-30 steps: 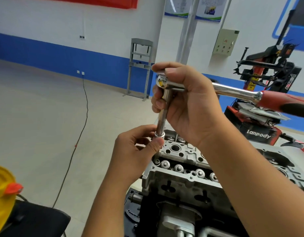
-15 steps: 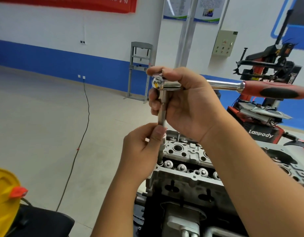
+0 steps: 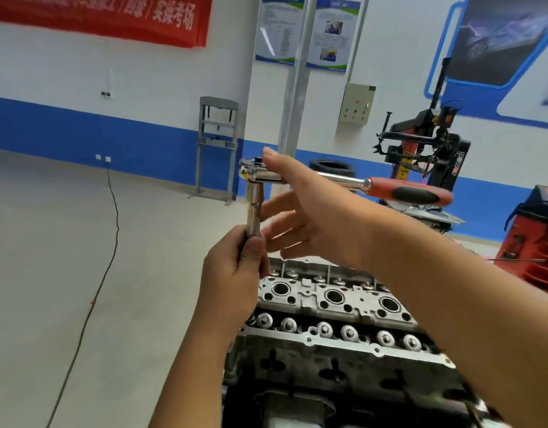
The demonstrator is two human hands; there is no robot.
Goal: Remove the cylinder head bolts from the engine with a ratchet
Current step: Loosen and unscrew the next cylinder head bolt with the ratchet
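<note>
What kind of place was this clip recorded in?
Probably an automotive training workshop: a bare engine on a stand, a tyre changer by the wall, and instruction posters above a blue-banded wall.

Above the cylinder head, the left hand grips the lower end of the upright extension bar, fingers curled round it, while the ratchet sits on the bar's top with its red and black handle pointing right. The right hand is beside the ratchet head with fingers spread and straight, its thumb lying over the top of the head (whether the fingers touch the bar cannot be told). Behind, a red banner hangs on the white and blue wall, a black cable trails across the floor, and a red tyre machine stands at the right.
</note>
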